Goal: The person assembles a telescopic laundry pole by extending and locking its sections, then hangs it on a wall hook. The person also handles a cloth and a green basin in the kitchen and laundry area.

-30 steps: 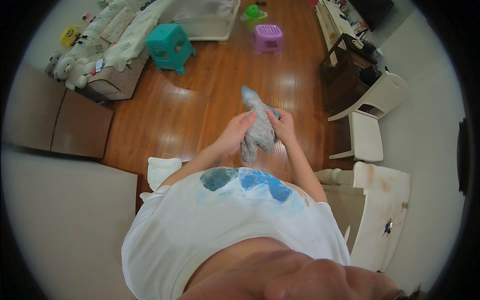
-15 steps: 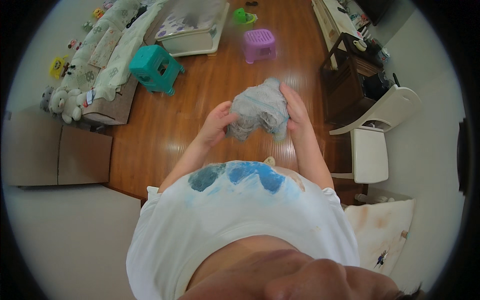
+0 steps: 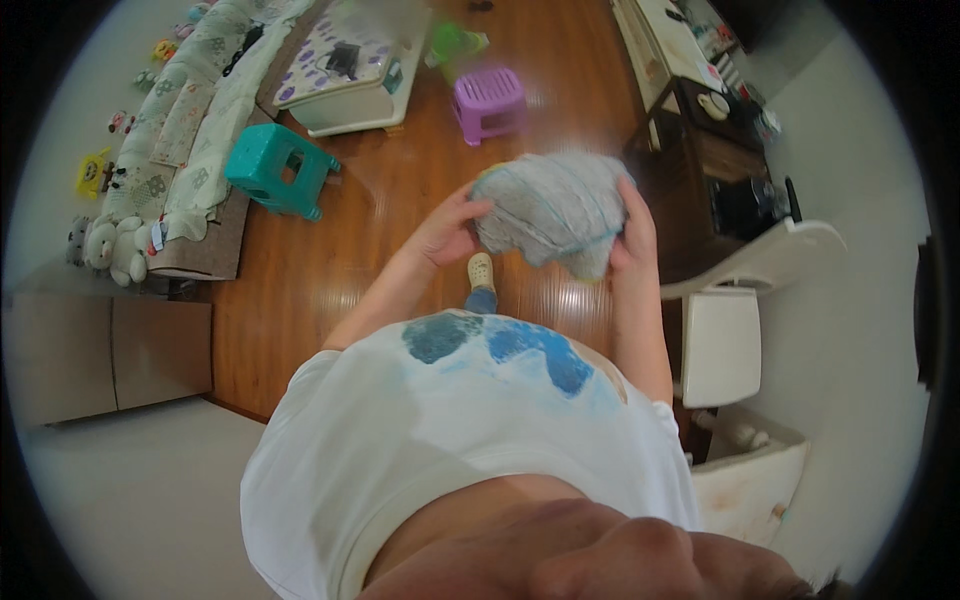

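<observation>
A grey cloth with thin light-blue stripes is bunched up in front of my chest, above the wooden floor. My left hand grips its left edge with the fingers curled onto the fabric. My right hand holds its right side, fingers wrapped behind the cloth. Below the cloth one foot in a pale shoe shows on the floor. My white shirt with a blue print fills the lower part of the view.
A teal stool, a purple stool and a low white table stand on the wooden floor ahead. A sofa with plush toys runs along the left. A white chair and dark shelving are at right.
The cloth has been raised and spread wider between both hands. The view has shifted, so the stools and table now sit lower and nearer in the picture.
</observation>
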The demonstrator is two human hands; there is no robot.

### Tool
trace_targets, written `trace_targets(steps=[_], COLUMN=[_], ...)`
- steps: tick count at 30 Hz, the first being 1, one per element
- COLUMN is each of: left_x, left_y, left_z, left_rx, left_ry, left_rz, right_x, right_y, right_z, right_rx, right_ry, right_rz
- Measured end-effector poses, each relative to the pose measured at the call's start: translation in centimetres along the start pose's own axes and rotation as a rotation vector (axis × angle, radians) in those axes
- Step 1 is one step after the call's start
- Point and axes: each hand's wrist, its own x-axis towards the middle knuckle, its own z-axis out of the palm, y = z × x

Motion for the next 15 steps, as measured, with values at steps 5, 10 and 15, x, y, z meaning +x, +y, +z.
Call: trace_targets(steps=[5,10,15], left_x=[7.9,15.8,20.7], left_y=[1.9,7.5,14.2], left_z=[-2.1,-4.7,-8.3], left_rx=[-0.076,-0.095,-0.144], left_ry=[0.006,-0.065,-0.046], left_rz=[0.003,0.105,0.130], right_x=[6.0,14.8,24.5], right_y=[-1.9,-2.8,-1.4], right_z=[-0.8,0.9,2.8], right_rx=[-0.127,-0.162,-0.198], right_ry=[0.046,0.123,0.051], right_rz=[-0.071,-0.042,0.011])
